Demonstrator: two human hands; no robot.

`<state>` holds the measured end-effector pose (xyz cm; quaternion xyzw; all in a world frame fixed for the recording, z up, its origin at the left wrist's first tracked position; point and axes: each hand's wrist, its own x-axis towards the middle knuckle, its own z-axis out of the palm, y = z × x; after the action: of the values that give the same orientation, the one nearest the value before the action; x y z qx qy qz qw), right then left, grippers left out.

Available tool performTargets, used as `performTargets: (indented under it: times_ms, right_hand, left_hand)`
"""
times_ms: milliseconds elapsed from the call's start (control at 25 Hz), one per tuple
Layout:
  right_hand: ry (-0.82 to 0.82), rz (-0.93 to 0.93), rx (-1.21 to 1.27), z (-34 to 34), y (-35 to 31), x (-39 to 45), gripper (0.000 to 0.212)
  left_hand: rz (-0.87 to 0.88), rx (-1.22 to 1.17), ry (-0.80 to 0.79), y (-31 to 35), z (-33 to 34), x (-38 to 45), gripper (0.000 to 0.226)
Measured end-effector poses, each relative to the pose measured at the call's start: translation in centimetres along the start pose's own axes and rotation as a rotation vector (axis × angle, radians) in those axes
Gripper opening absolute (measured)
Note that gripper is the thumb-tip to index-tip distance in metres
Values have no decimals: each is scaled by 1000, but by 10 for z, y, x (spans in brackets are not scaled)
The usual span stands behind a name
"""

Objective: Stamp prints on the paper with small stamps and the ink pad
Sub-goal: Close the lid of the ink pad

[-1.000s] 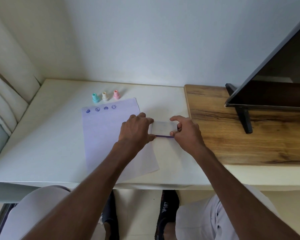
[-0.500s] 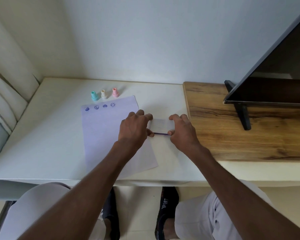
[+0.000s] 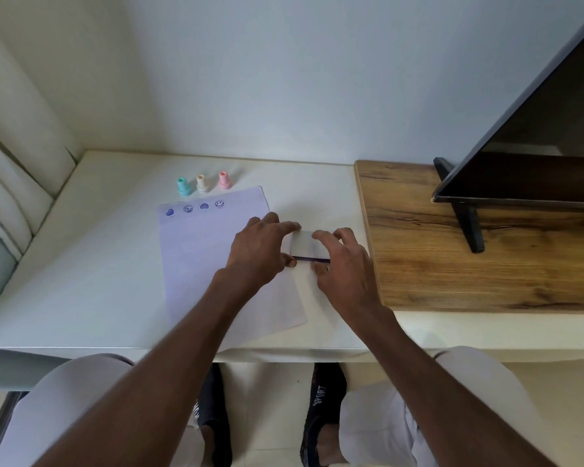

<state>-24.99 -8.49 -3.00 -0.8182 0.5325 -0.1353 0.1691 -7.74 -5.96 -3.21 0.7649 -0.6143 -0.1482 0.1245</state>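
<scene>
At frame centre I see the small white rectangular ink pad case (image 3: 307, 246) lying between my hands: left hand (image 3: 260, 251) pinches its left end, right hand (image 3: 343, 264) grips its right end. It sits just beside the pale lilac paper sheet's (image 3: 203, 264) right edge.
</scene>
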Motion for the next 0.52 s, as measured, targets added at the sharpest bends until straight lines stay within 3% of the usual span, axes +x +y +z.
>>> performTargets:
  times_ms: [80,520]
  right_hand:
    - [-27,-10,-22,0,2,2,59]
    - [-3,-33,38,2,10,13,49]
  left_hand:
    - [35,-19,-33,-4,-4,2,69]
    - [59,-15,-23,-4,-5,0,67]
